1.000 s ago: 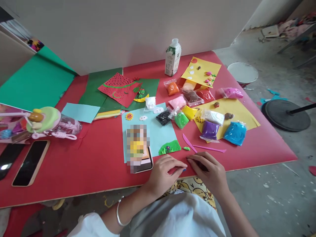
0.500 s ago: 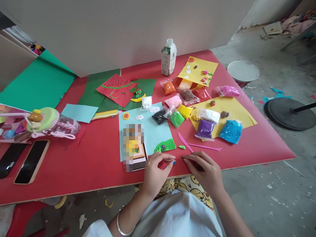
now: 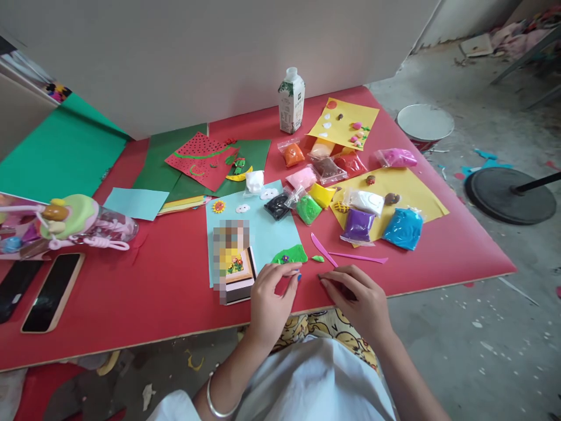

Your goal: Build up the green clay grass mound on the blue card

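Blue bit [image 3: 299, 278], apparently clay, sits at the left thumb's tip, at about two o'clock from the middle of the left hand [image 3: 272, 292], taking twelve as straight away from the wearer. Watching from here, I judge the likeliest trouble to be losing it: it is tiny, and a slack fingertip hold could let it drop onto the red tabletop [image 3: 144, 292]. I would also worry about the green clay patch [image 3: 295, 254] at one o'clock from that hand, since a careless knuckle could dent it, and about the lit phone [image 3: 239, 292] at ten o'clock, near enough to be nudged. A sweep of the right hand [image 3: 359, 295] could knock the pink knife [image 3: 323, 249] at its eleven o'clock or the pink stick [image 3: 359, 257] at its twelve. Both hands are low by the near table edge, apart, the left's tips pointing toward two o'clock, the right's toward ten. The left index finger and thumb curve toward each other; I cannot tell whether they pinch the bit or it merely clings. The right finger and thumb meet near a dark speck [image 3: 319, 276]; whether they grip it, I cannot tell.
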`<state>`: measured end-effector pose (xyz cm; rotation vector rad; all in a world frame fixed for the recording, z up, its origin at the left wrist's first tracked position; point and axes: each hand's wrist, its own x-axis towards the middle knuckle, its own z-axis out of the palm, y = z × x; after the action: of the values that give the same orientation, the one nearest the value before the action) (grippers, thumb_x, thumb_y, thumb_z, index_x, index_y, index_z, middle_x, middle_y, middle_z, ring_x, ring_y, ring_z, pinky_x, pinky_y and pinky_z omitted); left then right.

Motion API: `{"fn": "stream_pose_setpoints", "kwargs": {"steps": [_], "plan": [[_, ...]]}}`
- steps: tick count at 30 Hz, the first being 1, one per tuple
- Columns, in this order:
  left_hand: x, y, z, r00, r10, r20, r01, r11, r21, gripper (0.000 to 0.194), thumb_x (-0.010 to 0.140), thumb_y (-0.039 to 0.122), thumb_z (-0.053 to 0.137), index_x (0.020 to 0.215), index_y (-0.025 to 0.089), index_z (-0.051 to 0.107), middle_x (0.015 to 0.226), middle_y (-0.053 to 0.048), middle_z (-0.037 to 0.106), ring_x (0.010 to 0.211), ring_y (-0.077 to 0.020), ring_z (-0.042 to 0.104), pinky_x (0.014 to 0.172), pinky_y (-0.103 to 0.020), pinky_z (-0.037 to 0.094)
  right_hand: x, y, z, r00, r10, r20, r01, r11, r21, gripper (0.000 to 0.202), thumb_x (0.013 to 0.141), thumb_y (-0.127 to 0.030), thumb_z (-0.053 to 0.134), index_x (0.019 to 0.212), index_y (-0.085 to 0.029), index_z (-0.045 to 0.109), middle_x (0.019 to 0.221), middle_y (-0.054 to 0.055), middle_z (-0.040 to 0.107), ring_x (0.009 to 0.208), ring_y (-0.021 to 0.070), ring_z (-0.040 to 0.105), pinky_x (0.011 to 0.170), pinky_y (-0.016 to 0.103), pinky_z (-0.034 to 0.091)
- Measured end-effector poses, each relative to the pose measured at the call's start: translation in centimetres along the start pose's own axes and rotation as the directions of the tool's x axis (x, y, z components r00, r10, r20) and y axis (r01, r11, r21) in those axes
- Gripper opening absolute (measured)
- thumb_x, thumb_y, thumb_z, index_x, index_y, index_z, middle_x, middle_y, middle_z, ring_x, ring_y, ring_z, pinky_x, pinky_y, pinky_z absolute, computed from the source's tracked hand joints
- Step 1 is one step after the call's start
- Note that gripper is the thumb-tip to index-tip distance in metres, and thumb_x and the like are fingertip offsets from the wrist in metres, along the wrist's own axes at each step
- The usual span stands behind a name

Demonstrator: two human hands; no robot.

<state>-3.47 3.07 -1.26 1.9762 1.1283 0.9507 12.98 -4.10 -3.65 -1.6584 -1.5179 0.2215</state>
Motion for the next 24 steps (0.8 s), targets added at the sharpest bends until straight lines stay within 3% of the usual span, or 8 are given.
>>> {"fn": "stream_pose_setpoints", "kwargs": {"steps": [5,11,15,20,24], "plan": [[0.4,-0.1,0.4,0.990,-0.112,-0.082,0.109,0.993,-0.039,0.017,0.083,0.015,0.065,0.097,0.022,0.069,0.084,-0.001,0.073,0.080,-0.0154,0.071,0.082,-0.031,0.057,-0.1,0.0,0.1,1.000,0.025,0.011,-0.026,1.000,0.006,0.012,0.089,-0.021,0.059,0.089,-0.025,0.070,0.078,0.002,0.069,0.067,0.0146,0.067,0.059,0.025,0.055],[0.6,0.2,0.7,0.990,-0.034,-0.140,0.034,0.999,-0.003,0.013,0.086,0.017,0.062,0.096,0.022,0.070,0.089,-0.002,0.074,0.082,-0.0148,0.071,0.081,-0.030,0.058,0.8,-0.5,0.4,0.999,0.018,0.028,-0.018,0.999,0.032,0.018,0.090,-0.019,0.056,0.100,-0.026,0.069,0.086,0.005,0.070,0.077,0.0187,0.066,0.070,0.032,0.055],[0.3,0.5,0.8,0.987,-0.086,-0.138,0.078,0.995,-0.062,0.016,0.085,0.014,0.063,0.098,0.022,0.069,0.090,-0.002,0.073,0.085,-0.0150,0.071,0.083,-0.031,0.058,2.0,-1.4,0.5,0.999,0.007,0.033,-0.010,0.993,0.119,0.019,0.090,-0.017,0.055,0.100,-0.026,0.069,0.086,0.005,0.070,0.077,0.0180,0.065,0.070,0.031,0.055],[-0.1,1.1,0.6,0.982,-0.084,-0.166,0.066,0.992,-0.112,0.016,0.085,0.017,0.065,0.100,0.023,0.068,0.092,-0.002,0.071,0.085,-0.0151,0.071,0.084,-0.032,0.058,2.8,-2.9,0.1,0.985,0.125,0.115,-0.154,0.946,0.284,0.016,0.090,-0.021,0.057,0.096,-0.023,0.072,0.078,0.003,0.067,0.058,0.0117,0.057,0.051,0.024,0.046],[0.0,1.8,0.4,0.976,0.015,-0.216,-0.030,0.997,-0.067,0.019,0.084,0.015,0.066,0.100,0.024,0.068,0.089,0.000,0.073,0.086,-0.0148,0.070,0.080,-0.030,0.059,2.6,-3.7,-0.3,0.952,0.253,0.172,-0.302,0.863,0.405,0.016,0.090,-0.027,0.058,0.093,-0.022,0.073,0.073,0.003,0.066,0.052,0.0104,0.048,0.046,0.023,0.040]]}}
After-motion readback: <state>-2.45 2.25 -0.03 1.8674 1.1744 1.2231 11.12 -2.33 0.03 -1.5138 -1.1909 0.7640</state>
